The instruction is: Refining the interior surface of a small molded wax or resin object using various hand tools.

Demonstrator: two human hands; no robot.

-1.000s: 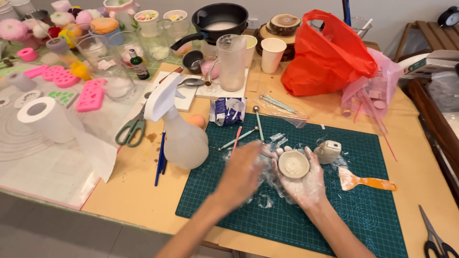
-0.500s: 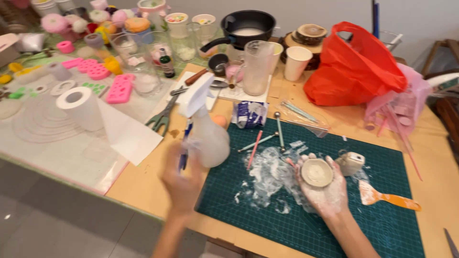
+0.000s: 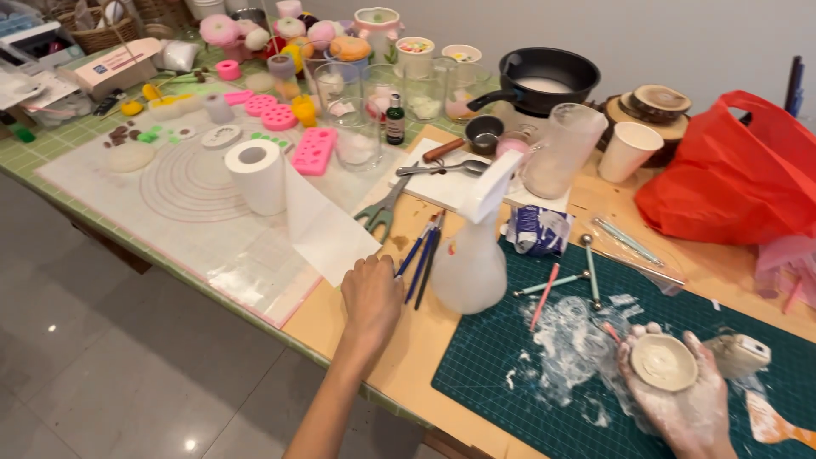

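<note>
Right hand's grip (image 3: 684, 399) is a loose, upturned cup: the small round white dish (image 3: 663, 362) sits in the palm, fingers curled around its rim, over the dark green cutting mat (image 3: 510, 374). That hand is smeared with white paste, and a patch of the same white residue (image 3: 574, 344) lies on the mat just beside it. Left hand (image 3: 372, 297) holds nothing; its fingers are bent and rest on the wooden table (image 3: 340, 319), touching the edge of a white paper sheet (image 3: 323, 234) that trails from a paper roll (image 3: 255, 174). Blue pens (image 3: 421, 251) lie just right of that hand, and a white spray bottle (image 3: 474, 246) stands between the two hands at the mat's corner. Green-handled scissors (image 3: 380, 212) lie beyond the left hand. Near the right hand sit a small pale container (image 3: 741, 353) and an orange-handled scraper (image 3: 778, 425). Farther back are a red plastic bag (image 3: 731, 183), a black pan (image 3: 544, 81) and pink moulds (image 3: 314, 151).
</note>
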